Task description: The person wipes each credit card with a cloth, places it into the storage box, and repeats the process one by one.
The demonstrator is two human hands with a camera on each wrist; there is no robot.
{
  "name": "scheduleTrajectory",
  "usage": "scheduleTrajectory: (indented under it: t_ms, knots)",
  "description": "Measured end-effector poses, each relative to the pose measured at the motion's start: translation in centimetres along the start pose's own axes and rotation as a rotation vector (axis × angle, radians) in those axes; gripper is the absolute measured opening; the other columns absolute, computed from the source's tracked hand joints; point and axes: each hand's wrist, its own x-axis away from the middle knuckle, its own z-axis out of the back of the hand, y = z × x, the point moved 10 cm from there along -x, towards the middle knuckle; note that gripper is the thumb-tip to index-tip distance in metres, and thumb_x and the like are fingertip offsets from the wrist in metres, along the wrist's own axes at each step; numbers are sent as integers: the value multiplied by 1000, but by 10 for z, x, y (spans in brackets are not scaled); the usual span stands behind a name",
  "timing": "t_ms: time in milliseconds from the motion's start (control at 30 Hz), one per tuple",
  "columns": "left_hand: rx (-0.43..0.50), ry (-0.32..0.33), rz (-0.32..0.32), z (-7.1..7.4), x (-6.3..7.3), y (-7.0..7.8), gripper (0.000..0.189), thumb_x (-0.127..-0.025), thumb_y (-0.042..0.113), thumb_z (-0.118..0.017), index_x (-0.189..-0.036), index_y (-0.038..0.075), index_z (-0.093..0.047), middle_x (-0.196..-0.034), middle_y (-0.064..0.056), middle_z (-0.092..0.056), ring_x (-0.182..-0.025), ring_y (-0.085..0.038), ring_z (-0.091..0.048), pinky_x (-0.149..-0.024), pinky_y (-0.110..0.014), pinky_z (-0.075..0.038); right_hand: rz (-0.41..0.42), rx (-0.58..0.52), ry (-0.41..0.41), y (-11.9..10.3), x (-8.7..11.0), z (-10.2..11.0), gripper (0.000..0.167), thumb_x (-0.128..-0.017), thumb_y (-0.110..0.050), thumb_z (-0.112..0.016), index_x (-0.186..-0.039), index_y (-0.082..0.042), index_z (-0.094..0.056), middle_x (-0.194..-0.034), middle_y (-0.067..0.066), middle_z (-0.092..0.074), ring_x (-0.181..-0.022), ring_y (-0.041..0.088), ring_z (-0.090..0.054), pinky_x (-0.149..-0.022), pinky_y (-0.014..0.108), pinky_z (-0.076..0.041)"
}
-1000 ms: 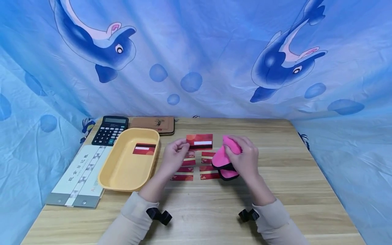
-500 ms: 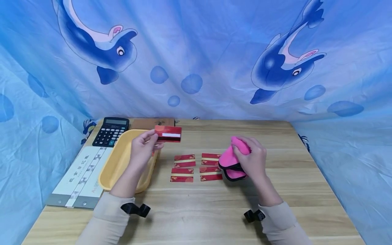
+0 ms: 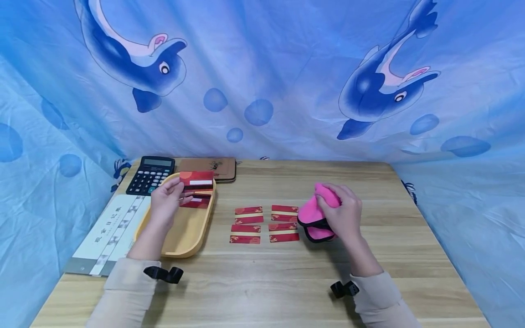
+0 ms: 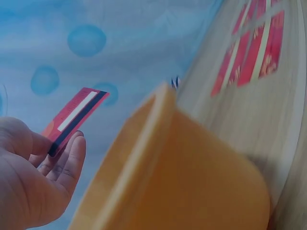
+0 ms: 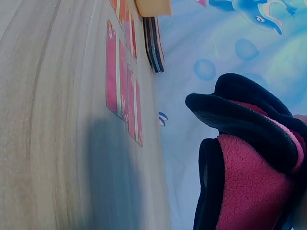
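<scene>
Card (image 3: pixel 198 179), red with a white strip and dark stripe, is pinched by its left end between thumb and fingers of the left hand (image 3: pixel 165 204), closed only that far, the lower fingers curving loosely beneath; such an end hold probably spares the printed face; it hangs above the far end of the yellow tray (image 3: pixel 180 249), apart from a second card (image 3: pixel 197 201) lying inside; the right hand (image 3: pixel 343 213) has thumb and fingers wrapped round the top of a black-edged pink cloth (image 3: pixel 308 211), bunched perhaps to keep its soft folds together; just left of it, four cream-banded cards (image 3: pixel 244 233) lie flat, two by two, seemingly spaced so each can be seen; a calculator (image 3: pixel 151 176), brown wallet (image 3: pixel 226 168) and white ledger (image 3: pixel 88 246) sit round the tray's left and far sides.
</scene>
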Motion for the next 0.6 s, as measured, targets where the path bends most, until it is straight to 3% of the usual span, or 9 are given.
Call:
scheduleTrajectory:
  t_ms: [300,600]
  knots:
    - [-64,-18,58,12,-14,-22,46,-108,11,-44,-153,0,-40,-147,-27,-49,-78,-2,-69,-79,-23,-60,-4,4,-3,1,0,2,31,-75,-4,-87,-105,-3,-78,-96,13,-75,-84,29,-70,-68,19,-46]
    - [-148,-114,91,4,-16,-39,46,-109,8,-43,-153,-4,-37,-146,-29,-49,-84,-3,-68,-84,-23,-59,-28,8,-13,5,0,2,33,-75,-5,-88,-107,-3,-78,-94,14,-73,-82,27,-68,-67,15,-44]
